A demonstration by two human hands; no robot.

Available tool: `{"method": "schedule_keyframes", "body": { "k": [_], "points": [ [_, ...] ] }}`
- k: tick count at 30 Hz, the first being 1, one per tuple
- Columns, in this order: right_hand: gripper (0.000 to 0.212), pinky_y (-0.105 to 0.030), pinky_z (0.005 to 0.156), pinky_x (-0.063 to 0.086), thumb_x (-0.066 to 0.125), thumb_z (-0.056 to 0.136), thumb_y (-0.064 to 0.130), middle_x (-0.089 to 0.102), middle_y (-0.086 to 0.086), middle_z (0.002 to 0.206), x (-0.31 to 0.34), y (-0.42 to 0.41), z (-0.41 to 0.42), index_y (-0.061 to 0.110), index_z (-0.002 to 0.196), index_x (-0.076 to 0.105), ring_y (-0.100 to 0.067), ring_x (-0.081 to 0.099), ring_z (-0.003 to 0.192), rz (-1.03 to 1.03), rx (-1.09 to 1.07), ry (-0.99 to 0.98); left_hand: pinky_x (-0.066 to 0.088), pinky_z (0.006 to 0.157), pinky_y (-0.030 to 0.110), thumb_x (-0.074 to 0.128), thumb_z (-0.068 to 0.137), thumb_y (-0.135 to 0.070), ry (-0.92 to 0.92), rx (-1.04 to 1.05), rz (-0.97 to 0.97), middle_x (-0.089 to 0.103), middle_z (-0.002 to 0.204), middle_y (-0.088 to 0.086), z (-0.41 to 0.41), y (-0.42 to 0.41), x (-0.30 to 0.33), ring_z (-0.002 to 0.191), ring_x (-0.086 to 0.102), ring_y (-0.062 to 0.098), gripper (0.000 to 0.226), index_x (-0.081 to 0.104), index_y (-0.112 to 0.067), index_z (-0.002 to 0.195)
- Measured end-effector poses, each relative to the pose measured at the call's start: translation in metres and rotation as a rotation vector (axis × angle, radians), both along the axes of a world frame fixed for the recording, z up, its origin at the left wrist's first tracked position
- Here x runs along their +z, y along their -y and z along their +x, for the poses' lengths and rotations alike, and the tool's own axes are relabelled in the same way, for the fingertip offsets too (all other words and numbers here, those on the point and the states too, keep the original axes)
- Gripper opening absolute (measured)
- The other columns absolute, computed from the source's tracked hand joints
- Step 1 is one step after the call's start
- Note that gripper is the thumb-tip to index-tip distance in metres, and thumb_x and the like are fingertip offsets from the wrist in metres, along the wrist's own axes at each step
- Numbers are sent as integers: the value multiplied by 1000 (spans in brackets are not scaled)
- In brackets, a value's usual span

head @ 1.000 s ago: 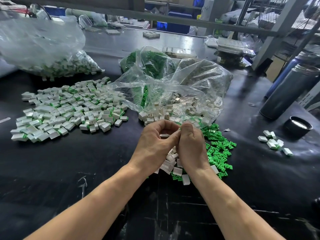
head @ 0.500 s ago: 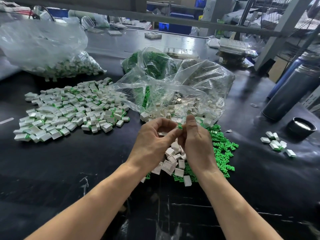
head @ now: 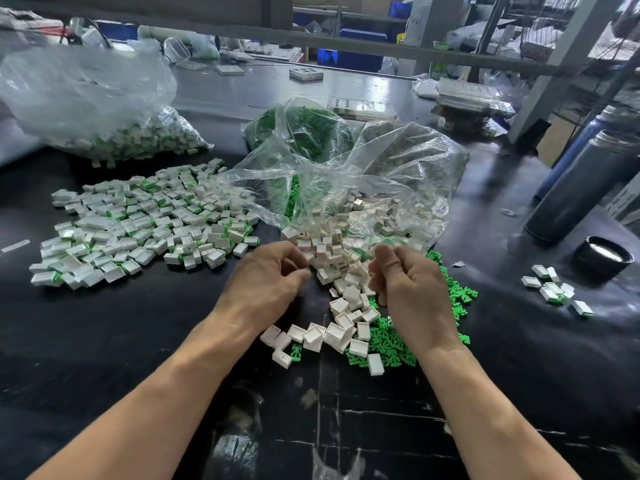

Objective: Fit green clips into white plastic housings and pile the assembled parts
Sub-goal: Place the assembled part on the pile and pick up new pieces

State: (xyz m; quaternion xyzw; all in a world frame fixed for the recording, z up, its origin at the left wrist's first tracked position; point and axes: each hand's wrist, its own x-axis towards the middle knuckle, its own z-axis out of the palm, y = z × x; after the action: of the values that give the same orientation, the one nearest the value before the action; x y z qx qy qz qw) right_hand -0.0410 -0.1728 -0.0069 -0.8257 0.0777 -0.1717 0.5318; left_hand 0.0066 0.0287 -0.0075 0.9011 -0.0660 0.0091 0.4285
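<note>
My left hand (head: 270, 282) hovers over the black table with fingers and thumb curled together; a hint of green shows at the fingertips, so it seems to pinch a small assembled part. My right hand (head: 408, 285) sits a short gap to the right, thumb up and fingers curled in, with nothing visible in it. Between and below the hands lie loose white housings (head: 339, 327). Green clips (head: 453, 296) are scattered under and right of my right hand. The pile of assembled parts (head: 138, 226) spreads out to the left.
An open clear bag (head: 381, 188) of white housings lies just beyond the hands, with a bag of green clips (head: 301, 129) behind it. A bag of assembled parts (head: 104, 116) is far left. Right side: dark cylinders (head: 581, 188), a black cap (head: 604, 258), a few assembled parts (head: 554, 289).
The hands were pressed together working a green clip into a housing; now they have pulled apart, the left moving left and the right moving right.
</note>
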Motion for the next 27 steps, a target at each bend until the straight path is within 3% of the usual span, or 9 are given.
{"method": "schedule_keyframes", "body": {
  "k": [4, 8, 13, 16, 18, 20, 22, 24, 27],
  "points": [
    [41, -34, 58, 52, 52, 105, 47, 71, 3, 70, 4, 15, 1, 21, 78, 67, -16, 66, 63, -154, -71, -74, 54, 82, 29, 78, 88, -28, 33, 135, 210, 71, 82, -16, 13, -23, 3, 84, 68, 10, 6, 72, -29, 85],
    [40, -43, 76, 55, 57, 101, 49, 70, 4, 70, 4, 30, 3, 19, 75, 65, -24, 66, 78, -319, -110, -198, 53, 95, 40, 77, 88, -30, 103, 256, 341, 75, 97, -4, 18, -36, 7, 97, 68, 23, 2, 77, -29, 90],
    [26, -45, 84, 57, 66, 98, 42, 73, 7, 76, 3, 46, 5, 25, 78, 71, -21, 69, 82, -342, -100, -300, 51, 96, 43, 77, 89, -29, 173, 328, 418, 73, 105, 1, 21, -41, 7, 103, 66, 28, 6, 80, -29, 95],
    [12, -39, 82, 57, 72, 93, 37, 71, 19, 71, 6, 51, 4, 43, 82, 73, -11, 67, 79, -327, -57, -324, 49, 98, 43, 78, 89, -24, 183, 345, 429, 71, 111, 5, 22, -42, 6, 107, 65, 31, 14, 79, -26, 103],
    [21, -36, 80, 57, 77, 90, 37, 68, 29, 71, 8, 53, 3, 54, 79, 71, -7, 66, 79, -344, -6, -356, 48, 100, 46, 77, 89, -20, 200, 350, 450, 69, 113, 9, 22, -42, 6, 109, 63, 33, 20, 77, -23, 109],
    [18, -33, 74, 56, 81, 86, 38, 68, 26, 66, 9, 55, 4, 51, 77, 72, -8, 65, 74, -359, 22, -385, 50, 97, 46, 77, 90, -17, 238, 316, 412, 68, 110, 9, 20, -38, 6, 104, 63, 31, 18, 76, -21, 107],
    [12, -29, 63, 49, 85, 82, 41, 64, 23, 57, 10, 57, 3, 42, 75, 75, -8, 60, 65, -370, 40, -422, 56, 87, 37, 77, 90, -20, 226, 209, 282, 70, 101, -2, 14, -32, 7, 91, 66, 16, 10, 75, -25, 98],
    [18, -26, 57, 41, 89, 78, 44, 61, 23, 53, 11, 58, 1, 32, 74, 76, -7, 58, 62, -381, 63, -468, 52, 69, 14, 77, 90, -26, 128, 46, 137, 69, 84, -15, 5, -21, 9, 75, 65, 1, 8, 72, -31, 89],
    [25, -26, 57, 42, 93, 70, 46, 67, 17, 59, 11, 58, -2, 28, 72, 76, -7, 63, 68, -417, 56, -521, 46, 57, 6, 77, 86, -42, -3, -132, 16, 69, 77, -23, -8, -3, 9, 69, 65, -9, 10, 71, -34, 83]
  ]
}}
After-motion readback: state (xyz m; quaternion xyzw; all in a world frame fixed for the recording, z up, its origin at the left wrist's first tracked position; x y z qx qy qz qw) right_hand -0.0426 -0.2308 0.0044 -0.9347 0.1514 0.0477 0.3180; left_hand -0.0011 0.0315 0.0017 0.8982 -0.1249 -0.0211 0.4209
